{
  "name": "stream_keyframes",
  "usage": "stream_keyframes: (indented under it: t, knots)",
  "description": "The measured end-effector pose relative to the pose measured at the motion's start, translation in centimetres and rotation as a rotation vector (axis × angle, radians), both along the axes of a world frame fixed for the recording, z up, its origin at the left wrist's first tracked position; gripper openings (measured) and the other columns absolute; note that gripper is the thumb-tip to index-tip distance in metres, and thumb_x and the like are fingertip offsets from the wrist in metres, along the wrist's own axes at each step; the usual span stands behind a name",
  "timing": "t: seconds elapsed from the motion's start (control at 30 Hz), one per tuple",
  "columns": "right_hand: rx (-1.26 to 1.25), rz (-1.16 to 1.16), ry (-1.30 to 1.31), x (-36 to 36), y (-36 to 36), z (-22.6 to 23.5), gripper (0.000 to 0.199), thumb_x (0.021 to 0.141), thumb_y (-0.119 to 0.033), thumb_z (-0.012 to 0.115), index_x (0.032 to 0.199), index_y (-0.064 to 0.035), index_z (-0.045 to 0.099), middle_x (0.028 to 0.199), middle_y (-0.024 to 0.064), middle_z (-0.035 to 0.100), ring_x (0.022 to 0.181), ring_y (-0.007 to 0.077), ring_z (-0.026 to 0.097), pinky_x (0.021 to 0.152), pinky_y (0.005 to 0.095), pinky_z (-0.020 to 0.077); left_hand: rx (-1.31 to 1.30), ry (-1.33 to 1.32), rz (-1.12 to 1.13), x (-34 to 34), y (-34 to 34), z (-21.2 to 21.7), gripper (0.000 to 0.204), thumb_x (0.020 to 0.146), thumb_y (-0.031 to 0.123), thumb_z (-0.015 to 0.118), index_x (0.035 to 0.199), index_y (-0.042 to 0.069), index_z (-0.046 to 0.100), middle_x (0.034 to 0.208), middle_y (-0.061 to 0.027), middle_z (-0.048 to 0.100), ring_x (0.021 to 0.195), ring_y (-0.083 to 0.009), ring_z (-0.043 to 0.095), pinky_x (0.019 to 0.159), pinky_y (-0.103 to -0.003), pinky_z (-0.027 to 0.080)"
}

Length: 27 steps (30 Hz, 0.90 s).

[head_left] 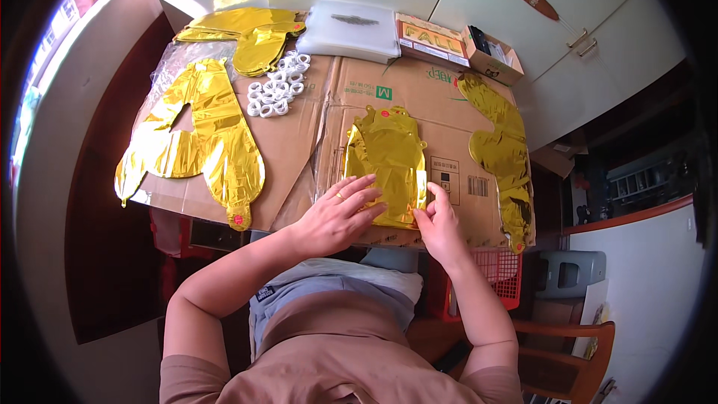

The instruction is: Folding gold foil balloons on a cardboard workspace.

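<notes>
A flat, uninflated gold foil balloon (387,151) lies on the cardboard-covered table (299,142) in front of me. My left hand (338,213) rests flat on the balloon's lower left part, fingers spread, a ring on one finger. My right hand (437,224) pinches the balloon's lower right edge between thumb and fingers. Both forearms come in from the lower edge.
A large gold foil letter balloon (196,138) lies at the left, another gold balloon (505,151) at the right, and a stack of gold balloons (250,34) at the back. White plastic rings (278,86), a white plastic packet (357,30) and small boxes (456,43) sit behind. A red crate (497,273) stands below.
</notes>
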State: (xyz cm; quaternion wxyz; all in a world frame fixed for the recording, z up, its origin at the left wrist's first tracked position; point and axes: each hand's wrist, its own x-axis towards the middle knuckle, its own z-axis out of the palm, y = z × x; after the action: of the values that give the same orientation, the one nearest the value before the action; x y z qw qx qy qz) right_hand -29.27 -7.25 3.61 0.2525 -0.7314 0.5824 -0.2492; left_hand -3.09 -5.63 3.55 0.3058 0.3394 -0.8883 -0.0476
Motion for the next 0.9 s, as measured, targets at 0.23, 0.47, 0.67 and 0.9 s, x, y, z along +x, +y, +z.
stream_keyframes:
  t: [0.23, 0.47, 0.67, 0.9]
  knots:
    - [-0.166, -0.019, 0.239, 0.1, 0.3, 0.8, 0.065, 0.089, -0.013, 0.069, 0.145, 0.0, 0.039, 0.115, 0.0215, 0.054, 0.098, 0.0364, 0.058, 0.088, 0.0469, 0.0489, 0.182, -0.134, 0.048, -0.2, -0.4, -1.7, 0.067, 0.086, 0.025, 0.071, 0.145, 0.004, 0.048, 0.153, -0.0167, 0.043, 0.146, -0.0356, 0.035, 0.12, -0.051, 0.027]
    - [-0.371, 0.228, 0.418, 1.1, -1.0, 0.1, 0.072, 0.096, -0.034, 0.06, 0.154, -0.0019, 0.031, 0.158, 0.0245, 0.029, 0.144, 0.0432, 0.031, 0.118, 0.0568, 0.0214, 0.196, -0.158, 0.035, -0.2, -0.7, -1.3, 0.06, 0.091, 0.029, 0.065, 0.143, 0.004, 0.05, 0.151, -0.0176, 0.046, 0.145, -0.0351, 0.037, 0.12, -0.05, 0.027]
    - [-0.191, 0.315, 0.49, 0.7, -1.6, -1.2, 0.074, 0.102, -0.046, 0.048, 0.158, -0.0026, 0.024, 0.164, 0.0218, 0.019, 0.151, 0.0418, 0.018, 0.122, 0.0581, 0.01, 0.164, -0.088, 0.023, 1.1, -2.2, -0.1, 0.055, 0.09, 0.026, 0.065, 0.139, 0.002, 0.053, 0.146, -0.019, 0.049, 0.141, -0.0359, 0.041, 0.118, -0.049, 0.03]
    - [-0.183, 0.334, 0.506, 0.6, -1.6, -1.1, 0.075, 0.103, -0.047, 0.046, 0.159, -0.0039, 0.022, 0.165, 0.0216, 0.016, 0.152, 0.0412, 0.016, 0.122, 0.0577, 0.0082, 0.109, -0.116, 0.113, 2.4, -3.8, -1.2, 0.048, 0.09, 0.021, 0.063, 0.135, 0.002, 0.057, 0.143, -0.0165, 0.053, 0.139, -0.0341, 0.044, 0.117, -0.049, 0.032]
